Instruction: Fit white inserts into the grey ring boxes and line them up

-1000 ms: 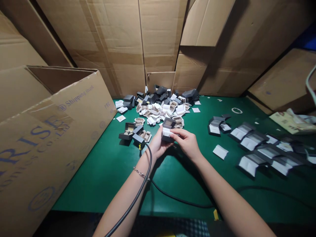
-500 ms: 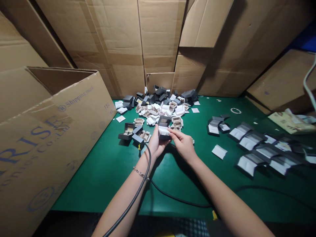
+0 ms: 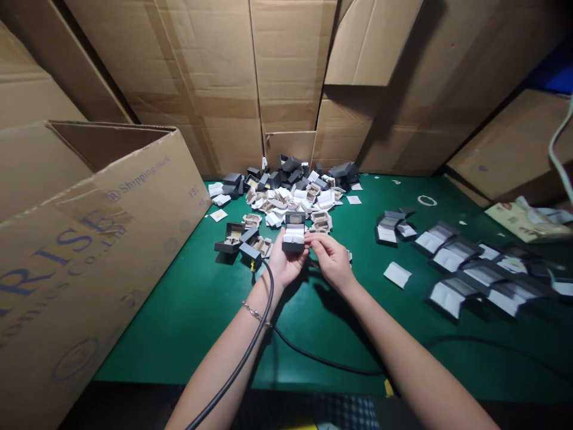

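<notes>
My left hand point(image 3: 283, 263) grips a small open black box point(image 3: 294, 233) with a white insert inside, held above the green table point(image 3: 188, 310). My right hand point(image 3: 330, 255) pinches the box's right edge with its fingertips. Just behind the box lies a pile of black boxes and beige and white inserts point(image 3: 290, 194). A black cable point(image 3: 250, 352) runs along my left forearm.
A large open cardboard carton point(image 3: 89, 239) stands at the left. Cardboard sheets wall off the back. Rows of black trays with white inserts point(image 3: 474, 272) lie at the right, with a loose white insert point(image 3: 397, 275) and a tape ring point(image 3: 428, 200) nearby.
The white insert now sits down inside the box, and both hands have shifted slightly left and away with it.
</notes>
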`<state>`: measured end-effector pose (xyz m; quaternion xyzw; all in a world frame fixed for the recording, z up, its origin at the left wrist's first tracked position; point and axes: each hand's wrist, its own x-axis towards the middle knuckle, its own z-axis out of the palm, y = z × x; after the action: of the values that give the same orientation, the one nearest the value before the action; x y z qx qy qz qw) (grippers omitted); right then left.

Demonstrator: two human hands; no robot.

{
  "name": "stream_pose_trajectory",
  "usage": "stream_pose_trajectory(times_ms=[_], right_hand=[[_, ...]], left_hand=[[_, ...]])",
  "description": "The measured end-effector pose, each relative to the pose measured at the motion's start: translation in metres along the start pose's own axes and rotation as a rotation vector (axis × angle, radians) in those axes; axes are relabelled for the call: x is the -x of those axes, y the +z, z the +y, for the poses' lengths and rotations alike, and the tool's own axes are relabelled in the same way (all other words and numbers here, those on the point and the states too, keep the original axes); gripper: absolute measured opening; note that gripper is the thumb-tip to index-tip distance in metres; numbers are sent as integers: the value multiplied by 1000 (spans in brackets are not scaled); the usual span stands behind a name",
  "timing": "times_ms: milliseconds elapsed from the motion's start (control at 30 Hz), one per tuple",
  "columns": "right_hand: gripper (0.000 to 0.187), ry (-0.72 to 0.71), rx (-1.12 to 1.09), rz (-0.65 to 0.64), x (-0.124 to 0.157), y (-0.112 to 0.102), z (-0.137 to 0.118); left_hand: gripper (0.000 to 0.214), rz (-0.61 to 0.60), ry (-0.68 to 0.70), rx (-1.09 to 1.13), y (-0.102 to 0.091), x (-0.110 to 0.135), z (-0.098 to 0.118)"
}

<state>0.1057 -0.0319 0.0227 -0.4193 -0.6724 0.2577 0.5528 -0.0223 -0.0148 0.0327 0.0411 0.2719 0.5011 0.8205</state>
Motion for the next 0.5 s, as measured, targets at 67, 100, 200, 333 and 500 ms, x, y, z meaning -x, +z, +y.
stream_pose_trajectory(times_ms=[67, 100, 200, 333, 500], right_hand=[[19, -27, 24, 1, 1, 0, 1], [18, -37, 37, -1, 1, 0, 1], [16, -52, 83, -16, 1, -2, 2], [14, -41, 137, -64, -2, -7, -2], [11, 72, 90, -50, -8, -12, -4]], left_hand=[[41, -20, 2, -15, -1, 0, 0], [41, -24, 5, -19, -1, -1, -1], [36, 1, 23, -39, -1, 0, -3], [31, 72, 66, -74, 2, 1, -5], [30, 61, 66, -58, 7, 3, -6]])
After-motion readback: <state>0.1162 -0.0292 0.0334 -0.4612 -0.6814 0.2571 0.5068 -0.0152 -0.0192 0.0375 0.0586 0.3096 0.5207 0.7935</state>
